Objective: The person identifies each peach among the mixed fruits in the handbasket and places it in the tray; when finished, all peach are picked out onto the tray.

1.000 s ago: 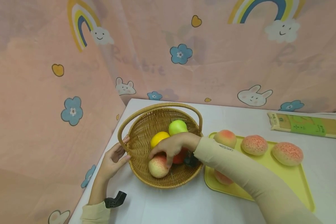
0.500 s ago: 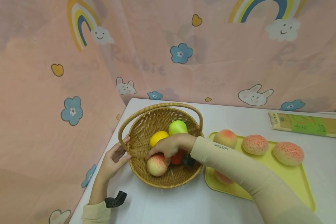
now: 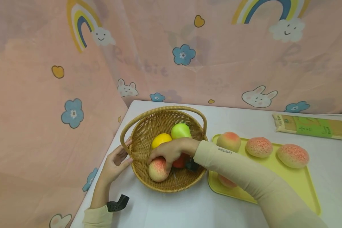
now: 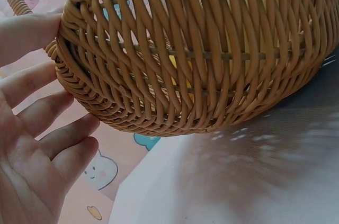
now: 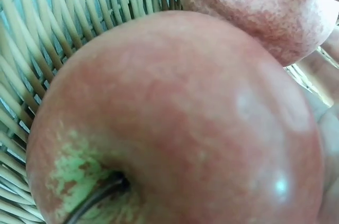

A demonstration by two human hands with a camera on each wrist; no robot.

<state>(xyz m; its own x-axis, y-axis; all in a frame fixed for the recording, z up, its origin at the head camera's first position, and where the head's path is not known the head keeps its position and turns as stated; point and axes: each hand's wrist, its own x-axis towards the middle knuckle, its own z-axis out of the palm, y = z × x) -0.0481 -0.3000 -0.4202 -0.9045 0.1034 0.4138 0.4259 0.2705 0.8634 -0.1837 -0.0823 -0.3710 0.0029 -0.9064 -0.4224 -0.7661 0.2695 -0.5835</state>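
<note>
A round wicker basket [image 3: 142,158] with a tall arched handle stands on the white table. My left hand [image 3: 113,164] holds its left rim by the handle's base, thumb and index finger at the edge in the left wrist view. Inside the basket, my right hand [image 3: 169,152] grips a pale peach [image 3: 158,171] with a red blush, thumb on its right and fingers over its top. Beneath that hand lies a red apple [image 5: 175,113], mostly hidden in the head view. Behind the hand are a yellow fruit [image 3: 161,139] and a green pear [image 3: 180,130].
Right of the basket, a yellow tray [image 3: 290,186] bears several peaches, including a speckled peach [image 3: 259,147]; my right forearm crosses over it. A green-labelled noodle packet [image 3: 313,126] lies at the back right. A patterned pink curtain [image 3: 216,72] closes off the back and left.
My right hand and the peach have shifted slightly left inside the basket. The left hand has stayed at the rim.
</note>
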